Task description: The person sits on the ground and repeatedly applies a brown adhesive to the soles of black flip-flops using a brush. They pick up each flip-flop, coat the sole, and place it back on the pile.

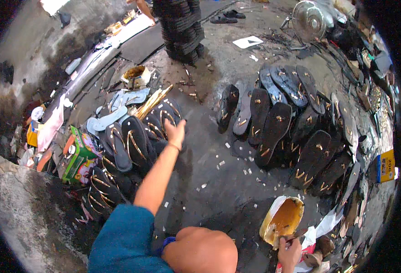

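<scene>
glue tins (283, 219) x2 | fan (310, 20) x1 | sandal stack (181, 28) x1 | hands (175, 132) x2
</scene>
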